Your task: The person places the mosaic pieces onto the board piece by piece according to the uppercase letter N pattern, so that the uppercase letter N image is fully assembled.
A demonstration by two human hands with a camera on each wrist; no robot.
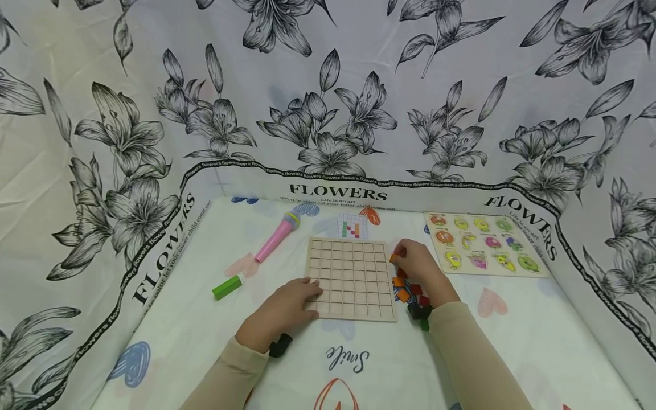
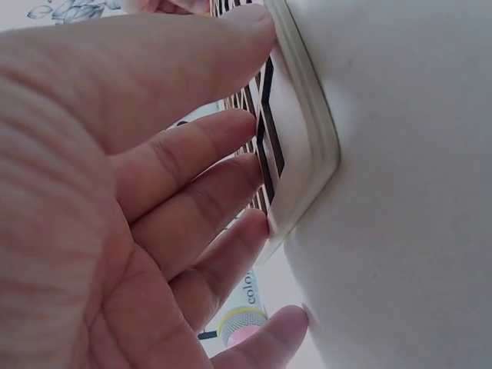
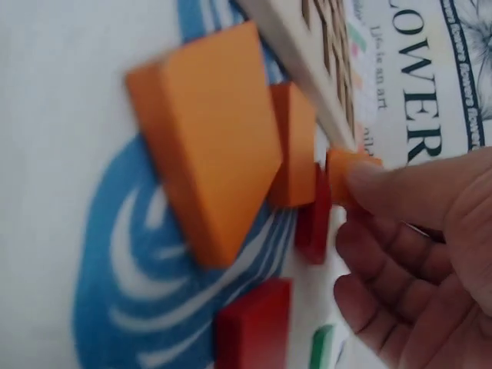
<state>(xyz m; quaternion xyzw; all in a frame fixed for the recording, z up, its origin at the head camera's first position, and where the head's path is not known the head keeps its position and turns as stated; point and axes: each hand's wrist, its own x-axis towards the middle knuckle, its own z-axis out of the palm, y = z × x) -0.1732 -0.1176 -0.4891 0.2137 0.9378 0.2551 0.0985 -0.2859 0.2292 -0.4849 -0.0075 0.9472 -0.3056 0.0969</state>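
Note:
A wooden grid board (image 1: 353, 279) with square cells lies in the middle of the cloth. My left hand (image 1: 287, 307) rests at its left edge; in the left wrist view the fingertips (image 2: 247, 123) touch the gridded face, fingers loosely spread. Beyond the board's right edge, my right hand (image 1: 417, 265) pinches a small orange block (image 3: 342, 175) between thumb and fingers. Under and beside that hand lie more orange blocks (image 1: 403, 295), red blocks (image 1: 423, 300), a green block (image 1: 425, 325). The right wrist view shows a large orange block (image 3: 211, 138) close up and a red one (image 3: 257, 323).
A pattern card (image 1: 352, 226) with coloured squares lies behind the board. On the left are a pink toy microphone (image 1: 277, 237) and a long green block (image 1: 226, 287). A fruit puzzle board (image 1: 484, 242) lies at the back right. Flower-printed cloth (image 1: 328, 131) hangs around the table.

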